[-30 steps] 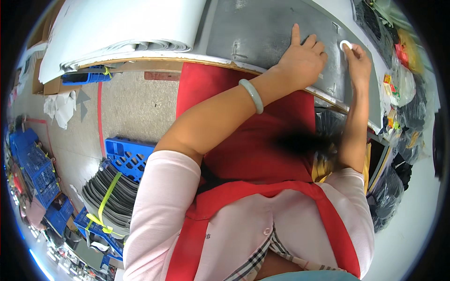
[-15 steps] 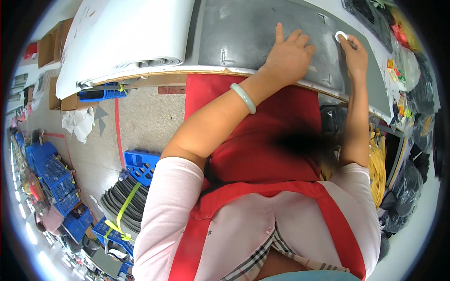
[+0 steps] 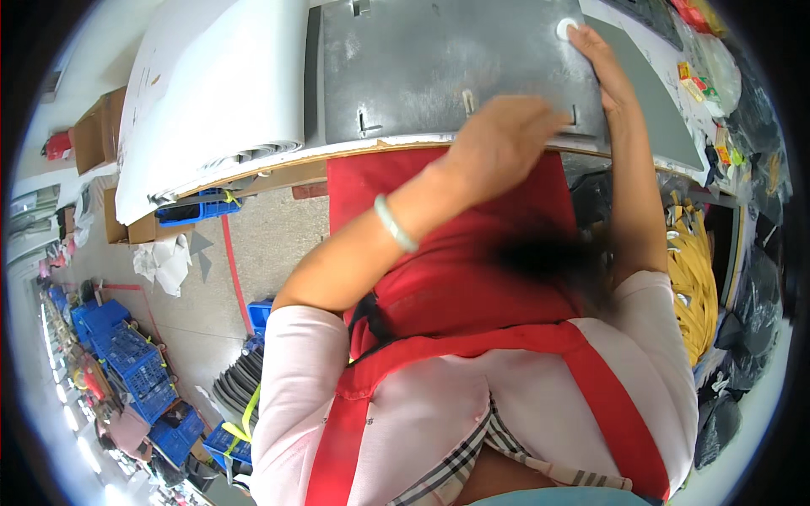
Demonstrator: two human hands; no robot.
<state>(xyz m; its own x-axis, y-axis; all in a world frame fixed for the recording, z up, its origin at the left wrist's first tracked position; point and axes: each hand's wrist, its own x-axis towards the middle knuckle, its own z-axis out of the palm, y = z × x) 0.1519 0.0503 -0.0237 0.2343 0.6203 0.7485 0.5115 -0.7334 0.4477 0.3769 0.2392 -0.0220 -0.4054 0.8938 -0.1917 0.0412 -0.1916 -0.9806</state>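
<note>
A dark grey rectangular panel point(image 3: 456, 67) with small cut slots and whitish smears lies on the worktable, one long side along the near edge. My right hand point(image 3: 609, 74) is at the panel's right edge, its thumb on a small round white disc point(image 3: 567, 30) near the far right corner; its fingers are partly hidden. Over the panel's near edge, my left hand point(image 3: 506, 139) is smeared by motion, so its fingers do not show clearly. Whether it touches the panel I cannot tell. A pale green bangle point(image 3: 395, 223) circles my left wrist.
A thick roll of white sheet point(image 3: 219, 76) lies left of the panel. Grey sheet point(image 3: 654, 97) extends to the right, by small yellow-and-red packets point(image 3: 693, 84). Below the right side hang yellow straps point(image 3: 692, 287). Blue crates point(image 3: 126, 363) and a cardboard box point(image 3: 99, 131) stand at left.
My left hand has drawn back from the panel's middle toward its near edge. The panel now sits squarer to the table edge, and my right hand with the white disc appears farther up and left.
</note>
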